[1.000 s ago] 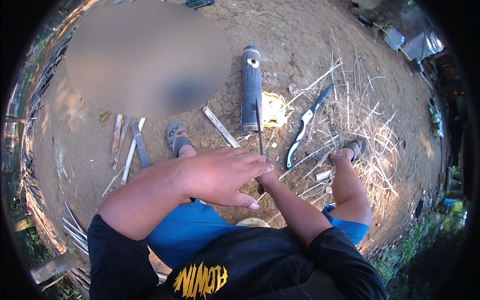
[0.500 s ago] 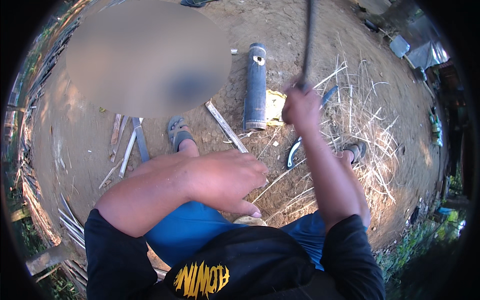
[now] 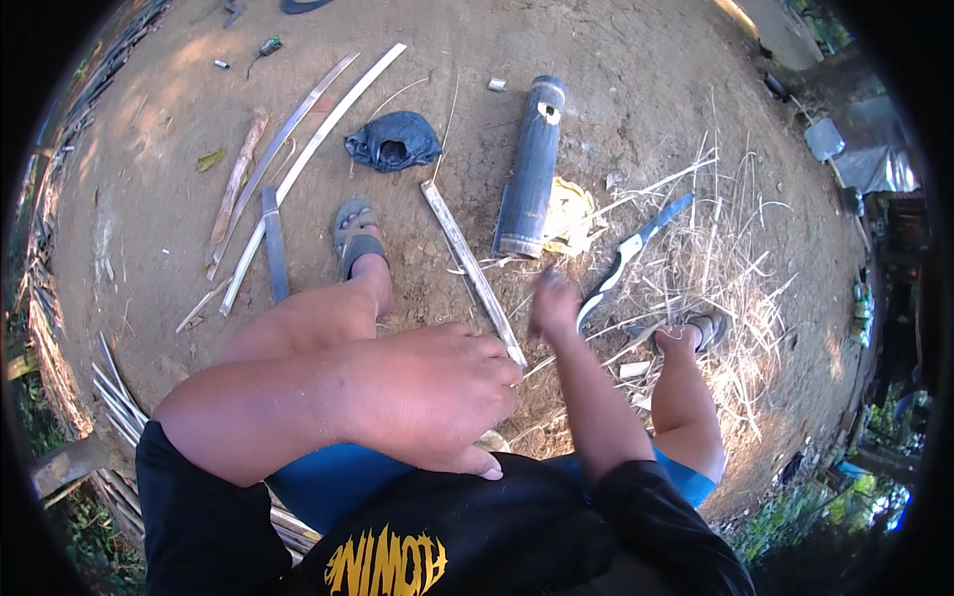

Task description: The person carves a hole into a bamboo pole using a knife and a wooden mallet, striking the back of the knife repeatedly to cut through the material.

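Across my lap reaches my left hand (image 3: 442,392), its fingers bent downward and its thumb pointing to the right. Just beside the thumb shows a pale rounded piece (image 3: 494,440), mostly covered, so what the fingers close on is hidden. To its right my right hand (image 3: 554,303) is low and closed, smeared by motion; what it grips cannot be made out. Closest to that hand is a folding-type saw or knife with a black and white handle (image 3: 603,290) and blue blade, lying on the ground. A dark bamboo tube (image 3: 532,169) with a hole near its top lies beyond.
A yellow crumpled wrapper (image 3: 568,221) lies beside the tube. Pale shavings (image 3: 740,328) spread at right around my foot. Left are long strips (image 3: 313,174), a flat dark bar (image 3: 274,243) and a black plastic bag (image 3: 393,141). A pale wooden slat (image 3: 472,268) lies in the middle.
My right hand has come down and left from its raised place; the long dark tool that stood up from it no longer shows. My left hand has shifted slightly left, its fingers more bent.
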The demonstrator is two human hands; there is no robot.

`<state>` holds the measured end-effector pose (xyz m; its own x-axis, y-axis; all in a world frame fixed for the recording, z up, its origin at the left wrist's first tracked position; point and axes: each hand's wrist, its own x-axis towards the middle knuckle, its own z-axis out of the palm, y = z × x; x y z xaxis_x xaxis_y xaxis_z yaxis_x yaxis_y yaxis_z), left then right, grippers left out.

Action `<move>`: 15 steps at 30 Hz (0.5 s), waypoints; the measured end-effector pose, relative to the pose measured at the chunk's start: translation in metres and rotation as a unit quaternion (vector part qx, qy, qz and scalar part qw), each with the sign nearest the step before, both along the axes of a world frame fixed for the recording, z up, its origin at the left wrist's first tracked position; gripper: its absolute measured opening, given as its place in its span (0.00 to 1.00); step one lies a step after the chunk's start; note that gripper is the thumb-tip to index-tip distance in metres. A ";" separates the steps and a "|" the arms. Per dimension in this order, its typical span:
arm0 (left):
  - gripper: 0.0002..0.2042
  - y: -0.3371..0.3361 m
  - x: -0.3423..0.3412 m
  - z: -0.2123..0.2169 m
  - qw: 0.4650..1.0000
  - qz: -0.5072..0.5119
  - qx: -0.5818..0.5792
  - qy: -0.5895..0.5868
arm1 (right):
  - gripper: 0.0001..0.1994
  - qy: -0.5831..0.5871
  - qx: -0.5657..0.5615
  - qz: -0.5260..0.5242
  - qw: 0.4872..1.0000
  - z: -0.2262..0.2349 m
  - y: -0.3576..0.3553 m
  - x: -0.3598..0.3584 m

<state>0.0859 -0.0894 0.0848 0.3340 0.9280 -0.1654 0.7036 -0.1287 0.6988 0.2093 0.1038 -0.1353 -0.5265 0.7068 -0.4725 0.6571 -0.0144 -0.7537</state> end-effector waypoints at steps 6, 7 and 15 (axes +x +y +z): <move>0.28 0.005 0.011 0.003 0.998 -0.027 -0.045 -0.027 | 0.12 -0.106 -0.160 -0.059 0.980 -0.103 0.000 0.058; 0.27 0.009 0.000 0.000 1.000 -0.006 -0.020 -0.005 | 0.07 0.015 -0.027 0.007 0.999 -0.111 0.004 0.053; 0.31 0.032 0.000 0.008 0.986 -0.077 -0.141 0.051 | 0.12 -0.070 -0.052 0.035 0.996 -0.123 0.000 0.051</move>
